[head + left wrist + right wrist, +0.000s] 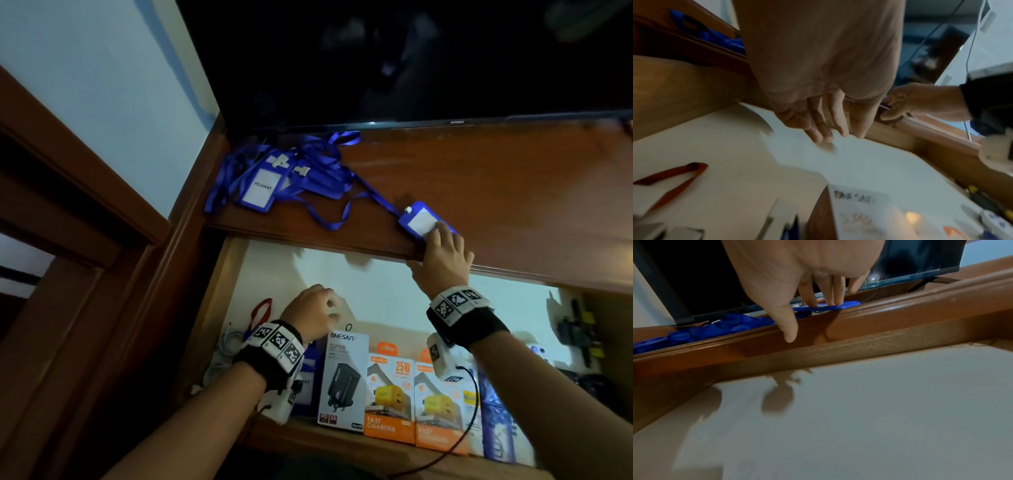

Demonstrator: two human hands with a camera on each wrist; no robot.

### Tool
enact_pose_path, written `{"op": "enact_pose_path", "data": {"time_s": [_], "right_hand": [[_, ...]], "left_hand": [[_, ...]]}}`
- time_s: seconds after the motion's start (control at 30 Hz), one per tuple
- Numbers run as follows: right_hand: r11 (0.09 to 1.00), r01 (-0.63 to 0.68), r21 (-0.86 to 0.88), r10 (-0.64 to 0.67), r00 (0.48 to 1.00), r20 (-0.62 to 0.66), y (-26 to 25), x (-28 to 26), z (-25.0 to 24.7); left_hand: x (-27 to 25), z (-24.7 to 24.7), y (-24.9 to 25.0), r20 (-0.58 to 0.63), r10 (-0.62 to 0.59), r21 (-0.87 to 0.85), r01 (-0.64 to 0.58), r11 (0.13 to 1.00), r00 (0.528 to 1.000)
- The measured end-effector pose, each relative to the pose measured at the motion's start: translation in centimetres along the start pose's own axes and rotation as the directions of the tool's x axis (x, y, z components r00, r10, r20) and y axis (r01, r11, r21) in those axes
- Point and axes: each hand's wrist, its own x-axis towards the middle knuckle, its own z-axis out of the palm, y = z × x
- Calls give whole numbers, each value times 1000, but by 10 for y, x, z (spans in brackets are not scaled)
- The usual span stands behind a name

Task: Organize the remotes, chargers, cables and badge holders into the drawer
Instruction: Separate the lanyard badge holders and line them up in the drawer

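badge holder [423,219] lies under the right hand [442,255], its straight fingers pressing it.

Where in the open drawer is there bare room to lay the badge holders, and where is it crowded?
Free: the pale drawer floor behind the charger boxes, between the left hand and the dark items at the right end. Crowded: the front row of boxes, and the left corner with white cables and a red loop.

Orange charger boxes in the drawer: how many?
2. Both stand side by side at the drawer's front: one right of the white ONESAM box, the other partly behind the right wrist. More may be hidden.
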Motion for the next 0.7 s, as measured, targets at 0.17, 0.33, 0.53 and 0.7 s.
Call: {"op": "enact_pose_path", "data": {"time_s": [0.17,0.33,0.53,0.7], "right_hand": [[1000,6,-27,-8,999,-40,5,-6,-6],[935,-121,334,154,985,-74,3,-6,-31],[826,9,564,147,962,-230,-23,-41,-40],[799,338,498,-125,903,-412,-41,-59,-37]], "left_hand": [[3,-1,25,-86,60,-142,-71,987,995],[2,-6,51,-128,75,-293,-110,950,989],[1,-23,102,-142,-18,-627,-76,776,990],[6,-43,128,-187,-103,-717,-64,694,977]]}}
